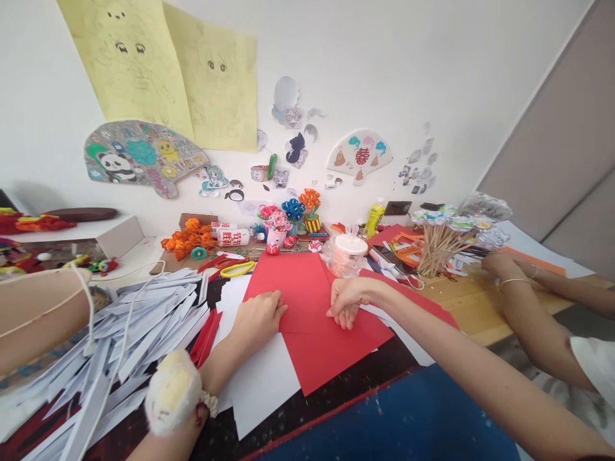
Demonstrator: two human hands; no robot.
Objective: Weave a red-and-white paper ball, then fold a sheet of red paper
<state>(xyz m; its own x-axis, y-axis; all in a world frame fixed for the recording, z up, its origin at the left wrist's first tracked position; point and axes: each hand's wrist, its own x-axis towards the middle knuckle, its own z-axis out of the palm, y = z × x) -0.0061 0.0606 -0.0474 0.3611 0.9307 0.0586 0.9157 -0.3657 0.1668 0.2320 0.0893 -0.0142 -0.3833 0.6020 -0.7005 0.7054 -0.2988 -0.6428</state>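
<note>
Strips of white paper (158,320) lie heaped at the left end of the desk (365,376). Near its back edge, a white bottle (234,237) on its side bears large red characters, 节节 among them. The left hand (258,314), fingers curled, rests on the left side of the red paper (307,288): bright, matte, smooth sheets lying flat and overlapping askew, one corner pointing towards the desk's front edge, white sheets (269,384) partly beneath. The right hand (344,302) bends at the wrist, fingers folded inward over the paper; whether either hand pinches a sheet I cannot tell. On the wall above, a white fan (360,153) carries a red 囍. By the back edge, a yellow bottle's (373,219) label is too small to read.
</note>
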